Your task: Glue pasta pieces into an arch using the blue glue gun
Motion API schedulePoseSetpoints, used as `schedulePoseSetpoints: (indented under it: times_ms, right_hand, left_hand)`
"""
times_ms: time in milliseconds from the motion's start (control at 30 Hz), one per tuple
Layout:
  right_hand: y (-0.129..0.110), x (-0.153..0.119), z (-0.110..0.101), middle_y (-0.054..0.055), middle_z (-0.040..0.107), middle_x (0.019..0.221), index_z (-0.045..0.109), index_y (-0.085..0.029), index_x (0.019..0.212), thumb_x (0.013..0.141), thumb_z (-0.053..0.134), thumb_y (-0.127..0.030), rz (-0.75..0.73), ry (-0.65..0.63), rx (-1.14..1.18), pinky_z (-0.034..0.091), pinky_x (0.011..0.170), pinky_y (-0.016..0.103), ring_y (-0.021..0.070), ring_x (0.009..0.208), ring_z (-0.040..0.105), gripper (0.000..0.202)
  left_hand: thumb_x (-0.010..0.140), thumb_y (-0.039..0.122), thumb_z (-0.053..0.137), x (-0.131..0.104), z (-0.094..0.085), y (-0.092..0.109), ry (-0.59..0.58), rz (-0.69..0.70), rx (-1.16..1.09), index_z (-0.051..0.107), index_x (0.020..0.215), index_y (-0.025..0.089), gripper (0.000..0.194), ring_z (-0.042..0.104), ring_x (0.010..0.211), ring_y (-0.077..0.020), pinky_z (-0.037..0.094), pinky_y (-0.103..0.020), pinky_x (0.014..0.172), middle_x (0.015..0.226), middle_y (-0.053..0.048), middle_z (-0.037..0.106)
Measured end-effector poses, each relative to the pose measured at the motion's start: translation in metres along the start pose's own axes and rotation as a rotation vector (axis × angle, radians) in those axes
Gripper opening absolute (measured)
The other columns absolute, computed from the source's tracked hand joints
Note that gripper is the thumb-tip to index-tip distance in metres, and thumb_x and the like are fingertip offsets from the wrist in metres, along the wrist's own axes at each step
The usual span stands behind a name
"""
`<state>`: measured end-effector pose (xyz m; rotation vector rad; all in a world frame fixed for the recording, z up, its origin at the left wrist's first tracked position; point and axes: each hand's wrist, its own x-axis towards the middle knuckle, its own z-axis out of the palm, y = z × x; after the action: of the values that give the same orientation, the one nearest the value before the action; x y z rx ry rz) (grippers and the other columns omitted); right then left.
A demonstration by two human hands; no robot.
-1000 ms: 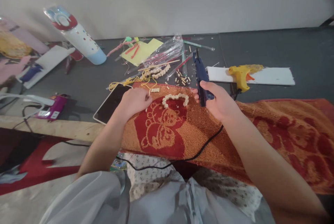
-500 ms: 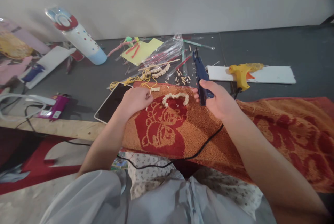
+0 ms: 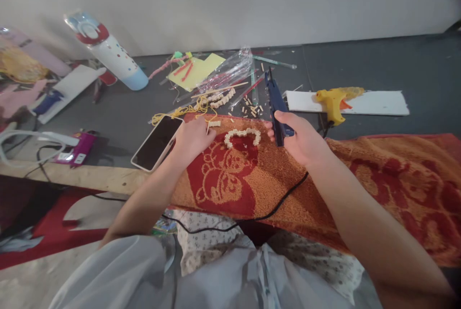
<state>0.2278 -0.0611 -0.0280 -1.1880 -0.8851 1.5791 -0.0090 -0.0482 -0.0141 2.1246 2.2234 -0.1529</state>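
My left hand (image 3: pixel 194 140) is closed, fingers curled down over the towel's upper left edge. A thin pale sliver shows at its fingertips, too small to name. Beside that hand, a phone (image 3: pixel 158 143) in a pale case shows its thick right edge, seemingly tilted. A short row of small pale pieces (image 3: pixel 215 124) lies just past the fingers. My right hand (image 3: pixel 300 138) grips a long dark blue tool (image 3: pixel 276 102) with a narrow dark tip; its kind is unclear. Between the hands, a curved chain of pale beadlike pieces (image 3: pixel 243 132) rests on the orange-red towel (image 3: pixel 281 174).
A yellow glue gun (image 3: pixel 333 102) rests on a white board (image 3: pixel 383 102) at right. Behind are loose small pieces (image 3: pixel 252 109), yellow cord (image 3: pixel 180 110), yellow paper (image 3: pixel 196 71) and clear plastic (image 3: pixel 234 66). At left stand a bottle (image 3: pixel 115 54) and a purple socket block (image 3: pixel 77 148).
My left hand has shifted slightly right and toward me. The phone's right edge has come into view, as if raised. My right hand and the blue tool have hardly moved.
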Motion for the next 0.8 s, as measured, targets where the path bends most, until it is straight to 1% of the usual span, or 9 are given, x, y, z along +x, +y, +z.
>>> schedulePoseSetpoints:
  times_ms: [200, 333, 500, 700, 800]
  right_hand:
    - [-0.0017, -0.0009, 0.0004, 0.003, 0.059, 0.080, 0.058, -0.021, 0.079, 0.066, 0.076, -0.050, 0.004, -0.003, -0.027, 0.044, 0.059, 0.030, 0.0140, 0.066, 0.051, 0.036]
    - [-0.0017, -0.0010, 0.0000, 0.003, 0.059, 0.081, 0.059, -0.021, 0.082, 0.067, 0.075, -0.049, 0.008, 0.002, -0.014, 0.044, 0.060, 0.031, 0.0138, 0.066, 0.052, 0.036]
    - [-0.0008, -0.0005, -0.0016, 0.004, 0.060, 0.082, 0.058, -0.022, 0.081, 0.071, 0.072, -0.050, -0.013, -0.011, -0.051, 0.046, 0.061, 0.032, 0.0152, 0.067, 0.054, 0.033]
    - [-0.0005, 0.0006, -0.0034, 0.005, 0.060, 0.082, 0.058, -0.023, 0.085, 0.072, 0.070, -0.053, -0.023, -0.018, -0.098, 0.048, 0.061, 0.032, 0.0159, 0.068, 0.055, 0.034]
    - [-0.0015, 0.0003, -0.0032, 0.005, 0.060, 0.081, 0.058, -0.023, 0.082, 0.072, 0.070, -0.053, -0.031, -0.018, -0.107, 0.047, 0.060, 0.032, 0.0159, 0.067, 0.054, 0.035]
  left_hand:
    - [0.088, 0.036, 0.045, 0.0016, 0.0033, 0.0030, 0.000, -0.049, -0.013, 0.064, 0.104, 0.013, 0.034, 0.069, 0.092, -0.0309, 0.050, -0.038, 0.080, 0.094, -0.015, 0.073]
    - [0.088, 0.036, 0.044, 0.0040, 0.0069, 0.0022, 0.016, -0.057, -0.019, 0.063, 0.104, 0.012, 0.034, 0.069, 0.091, -0.0311, 0.051, -0.037, 0.078, 0.094, -0.016, 0.073]
    - [0.087, 0.035, 0.044, 0.0047, 0.0083, 0.0009, 0.023, -0.046, -0.048, 0.063, 0.103, 0.013, 0.033, 0.069, 0.088, -0.0329, 0.050, -0.039, 0.075, 0.090, -0.017, 0.072]
    - [0.086, 0.033, 0.044, 0.0053, 0.0091, -0.0004, 0.049, -0.045, -0.036, 0.061, 0.101, 0.013, 0.030, 0.069, 0.085, -0.0314, 0.048, -0.037, 0.072, 0.088, -0.017, 0.071]
    - [0.086, 0.032, 0.045, 0.0047, 0.0061, -0.0030, 0.060, -0.019, -0.089, 0.061, 0.096, 0.015, 0.025, 0.067, 0.082, -0.0285, 0.046, -0.036, 0.072, 0.085, -0.014, 0.069]
